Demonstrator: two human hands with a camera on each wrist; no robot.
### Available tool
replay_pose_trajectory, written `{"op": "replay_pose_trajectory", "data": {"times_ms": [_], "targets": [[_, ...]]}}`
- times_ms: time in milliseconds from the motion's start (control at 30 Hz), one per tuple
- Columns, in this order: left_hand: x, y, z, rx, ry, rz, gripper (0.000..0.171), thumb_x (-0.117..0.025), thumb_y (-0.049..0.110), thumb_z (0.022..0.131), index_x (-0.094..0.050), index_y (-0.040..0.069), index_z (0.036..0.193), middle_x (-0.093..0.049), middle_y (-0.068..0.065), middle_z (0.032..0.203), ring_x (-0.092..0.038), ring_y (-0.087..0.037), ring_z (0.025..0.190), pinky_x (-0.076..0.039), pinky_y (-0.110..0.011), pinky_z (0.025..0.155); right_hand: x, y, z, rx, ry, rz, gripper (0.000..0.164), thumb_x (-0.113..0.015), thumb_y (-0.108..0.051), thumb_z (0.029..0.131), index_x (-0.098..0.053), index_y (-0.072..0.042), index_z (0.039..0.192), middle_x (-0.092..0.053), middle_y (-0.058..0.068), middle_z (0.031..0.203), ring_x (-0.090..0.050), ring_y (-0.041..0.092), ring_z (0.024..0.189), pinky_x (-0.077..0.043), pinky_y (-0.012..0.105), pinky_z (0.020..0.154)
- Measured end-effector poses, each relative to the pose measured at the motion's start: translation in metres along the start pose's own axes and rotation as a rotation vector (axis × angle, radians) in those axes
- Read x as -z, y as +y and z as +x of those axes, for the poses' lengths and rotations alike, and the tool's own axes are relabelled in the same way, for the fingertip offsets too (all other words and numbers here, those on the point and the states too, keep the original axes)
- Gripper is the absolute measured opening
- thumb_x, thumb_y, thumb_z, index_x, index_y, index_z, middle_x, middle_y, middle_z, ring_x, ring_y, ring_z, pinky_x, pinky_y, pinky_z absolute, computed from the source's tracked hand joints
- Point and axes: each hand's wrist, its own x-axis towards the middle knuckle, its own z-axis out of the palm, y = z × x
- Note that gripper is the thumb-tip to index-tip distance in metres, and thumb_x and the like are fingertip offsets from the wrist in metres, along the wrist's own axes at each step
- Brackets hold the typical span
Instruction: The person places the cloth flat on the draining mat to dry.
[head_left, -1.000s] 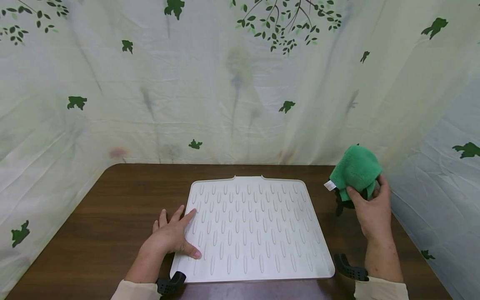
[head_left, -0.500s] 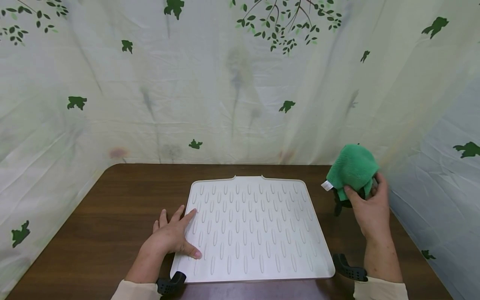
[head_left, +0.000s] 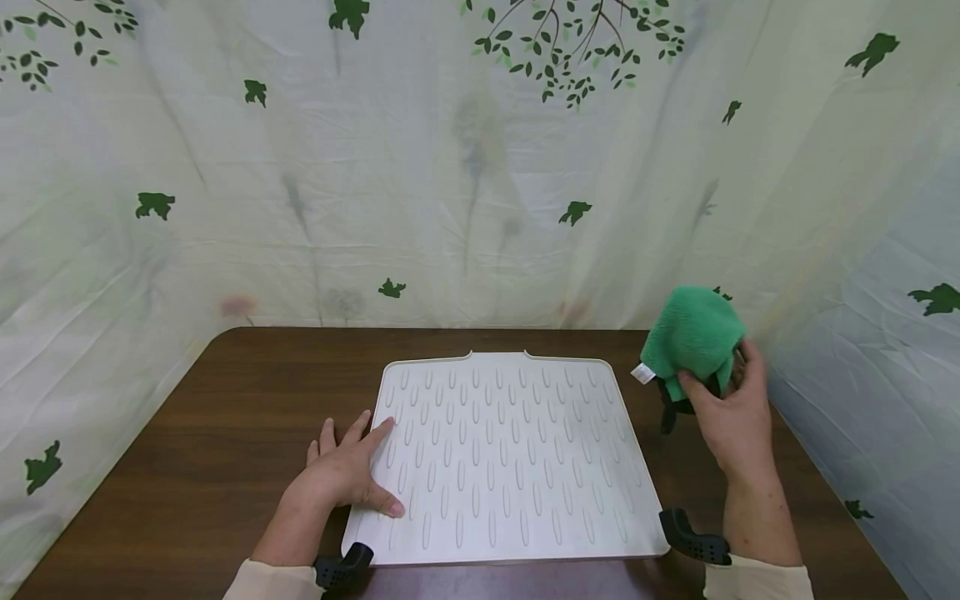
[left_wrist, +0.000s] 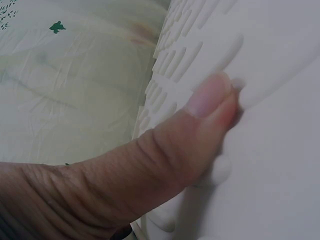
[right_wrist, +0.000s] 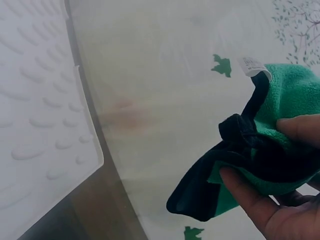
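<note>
A white board point(head_left: 510, 467) with raised oval ridges lies on the brown table. Spread across its left edge is my left hand point(head_left: 337, 471), fingers fairly straight. In the left wrist view, the left thumb point(left_wrist: 165, 145) presses on the ridged surface. My right hand point(head_left: 738, 417) pinches a green fleecy cloth point(head_left: 693, 337) with dark trim and a white tag, to the right of the board. The right wrist view shows the bunched cloth point(right_wrist: 295, 100) between thumb and fingers, its dark edge hanging down. Some right fingers are hidden behind it.
The brown table point(head_left: 225, 433) extends left of the board, with its back edge near a pale curtain point(head_left: 420, 167) printed with green leaves. More curtain closes in on the right side. Black straps point(head_left: 693, 537) circle both wrists.
My right hand has shifted slightly left with the green cloth, closer to the board. The left hand and the board stay in place.
</note>
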Motion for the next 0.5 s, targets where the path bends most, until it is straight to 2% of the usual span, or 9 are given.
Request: {"op": "replay_pose_trajectory", "data": {"times_ms": [300,500], "targets": [[0.0009,0.001,-0.0011,-0.006,0.001,-0.003,0.138,-0.099,0.055,0.045,-0.034,0.018,0.161,-0.014,-0.024,0.169,0.004,-0.067,0.148,-0.006,-0.081,0.114,-0.0022,-0.0054,-0.0052,0.018,-0.02,-0.065,0.094,-0.065,-0.023,0.1,0.002,-0.028,0.165,-0.018,0.017,0.167,-0.026,0.041,0.153,-0.034,0.056,0.117],[0.0013,0.0013,-0.0012,-0.008,-0.002,0.001,0.137,-0.099,0.056,0.046,-0.034,0.019,0.161,-0.014,-0.024,0.17,0.005,-0.068,0.148,-0.006,-0.081,0.114,-0.0041,-0.0071,-0.0058,0.051,-0.022,-0.082,0.092,-0.065,-0.025,0.1,0.0,-0.028,0.165,-0.021,0.018,0.166,-0.028,0.04,0.151,-0.034,0.057,0.117]]}}
